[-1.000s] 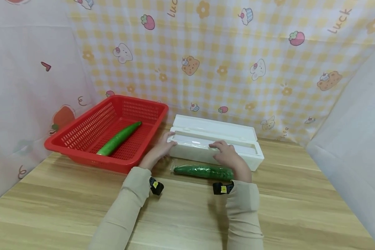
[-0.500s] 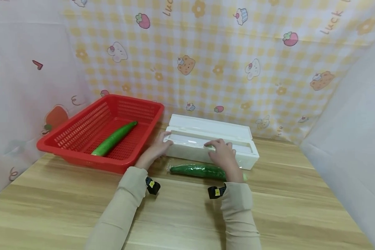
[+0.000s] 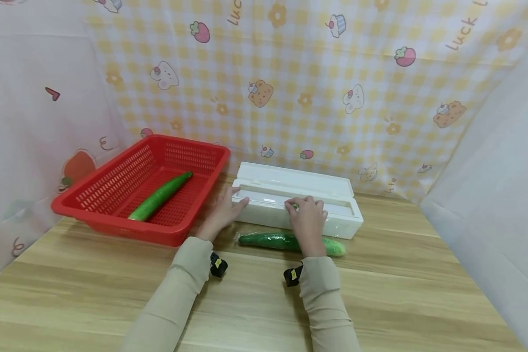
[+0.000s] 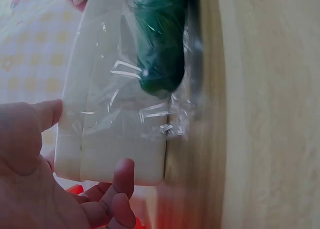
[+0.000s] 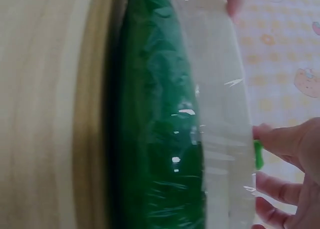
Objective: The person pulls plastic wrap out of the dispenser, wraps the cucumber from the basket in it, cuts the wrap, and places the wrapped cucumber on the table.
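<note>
The person is wearing plain, pale-beige long sleeves. The left sleeve (image 3: 165, 303) is creasing softly along the forearm and ending in a broad cuff, leaving the left grip (image 3: 222, 211) bare. The right sleeve (image 3: 327, 305) is matching it in colour, its fabric rippling in crosswise folds below a similar cuff, and the right grip (image 3: 308, 222) is showing bare too. A boxy black left wrist camera (image 3: 218, 270) is sitting beside the left cuff, carrying a small yellow square sticker (image 3: 218, 262). A black right wrist camera (image 3: 290, 279) is bearing another yellow sticker (image 3: 294, 275) beside the right cuff.
</note>
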Action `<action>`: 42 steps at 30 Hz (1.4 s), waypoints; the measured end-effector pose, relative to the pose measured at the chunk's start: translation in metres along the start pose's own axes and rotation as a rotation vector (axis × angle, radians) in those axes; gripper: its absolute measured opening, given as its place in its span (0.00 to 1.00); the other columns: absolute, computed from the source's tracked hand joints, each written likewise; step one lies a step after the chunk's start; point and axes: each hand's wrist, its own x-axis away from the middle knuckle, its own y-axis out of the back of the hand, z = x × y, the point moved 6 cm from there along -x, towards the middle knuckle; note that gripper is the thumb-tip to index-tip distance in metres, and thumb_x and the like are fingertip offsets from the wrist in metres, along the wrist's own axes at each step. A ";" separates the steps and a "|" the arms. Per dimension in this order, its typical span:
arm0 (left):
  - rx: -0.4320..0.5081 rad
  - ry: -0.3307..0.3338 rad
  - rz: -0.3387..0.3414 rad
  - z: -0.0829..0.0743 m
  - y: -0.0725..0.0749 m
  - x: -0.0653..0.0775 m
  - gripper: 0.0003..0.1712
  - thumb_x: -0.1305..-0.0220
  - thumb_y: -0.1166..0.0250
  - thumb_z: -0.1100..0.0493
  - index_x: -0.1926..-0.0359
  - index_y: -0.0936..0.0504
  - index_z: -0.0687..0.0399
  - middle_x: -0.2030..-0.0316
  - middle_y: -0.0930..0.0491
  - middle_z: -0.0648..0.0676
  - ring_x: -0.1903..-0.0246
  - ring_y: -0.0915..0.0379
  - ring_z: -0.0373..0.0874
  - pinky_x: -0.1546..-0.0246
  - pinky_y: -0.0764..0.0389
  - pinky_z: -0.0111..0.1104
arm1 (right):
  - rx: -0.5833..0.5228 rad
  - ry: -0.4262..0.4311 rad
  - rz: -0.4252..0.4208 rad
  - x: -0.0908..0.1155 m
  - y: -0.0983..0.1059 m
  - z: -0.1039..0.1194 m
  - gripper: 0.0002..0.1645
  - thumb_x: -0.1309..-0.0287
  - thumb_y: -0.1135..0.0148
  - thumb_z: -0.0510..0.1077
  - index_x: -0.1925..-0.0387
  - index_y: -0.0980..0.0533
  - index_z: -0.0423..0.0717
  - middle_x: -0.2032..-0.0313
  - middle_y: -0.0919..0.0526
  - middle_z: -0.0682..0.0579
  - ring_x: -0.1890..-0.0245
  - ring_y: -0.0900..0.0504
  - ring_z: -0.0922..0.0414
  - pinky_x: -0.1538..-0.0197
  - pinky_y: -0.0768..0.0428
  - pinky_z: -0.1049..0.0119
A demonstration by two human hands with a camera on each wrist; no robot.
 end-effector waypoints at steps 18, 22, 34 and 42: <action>0.045 0.023 -0.007 -0.003 0.002 0.004 0.31 0.31 0.51 0.46 0.32 0.47 0.50 0.32 0.47 0.64 0.31 0.58 0.61 0.36 0.48 0.58 | -0.062 -0.122 -0.058 -0.006 0.005 -0.017 0.15 0.45 0.42 0.52 0.64 0.18 0.47 0.53 0.28 0.40 0.53 0.34 0.41 0.52 0.37 0.46; 0.029 0.021 -0.005 -0.002 0.002 0.003 0.31 0.31 0.52 0.46 0.33 0.47 0.50 0.32 0.47 0.64 0.32 0.56 0.62 0.37 0.47 0.58 | -0.071 -0.217 -0.042 -0.006 0.012 -0.035 0.18 0.48 0.41 0.55 0.61 0.21 0.47 0.45 0.34 0.37 0.44 0.40 0.39 0.46 0.41 0.43; 0.045 0.020 0.029 -0.003 0.001 0.005 0.32 0.30 0.53 0.47 0.31 0.50 0.51 0.32 0.49 0.63 0.40 0.44 0.61 0.44 0.35 0.53 | -0.221 -0.430 0.026 -0.001 0.040 -0.100 0.49 0.52 0.36 0.59 0.36 0.43 0.38 0.35 0.48 0.31 0.36 0.51 0.34 0.39 0.51 0.38; 0.050 0.018 0.025 -0.001 0.003 0.005 0.32 0.30 0.52 0.46 0.31 0.49 0.50 0.31 0.49 0.62 0.43 0.40 0.62 0.46 0.33 0.52 | -0.368 -0.496 -0.003 -0.003 0.047 -0.122 0.48 0.48 0.40 0.50 0.33 0.50 0.34 0.39 0.38 0.31 0.41 0.37 0.36 0.38 0.39 0.43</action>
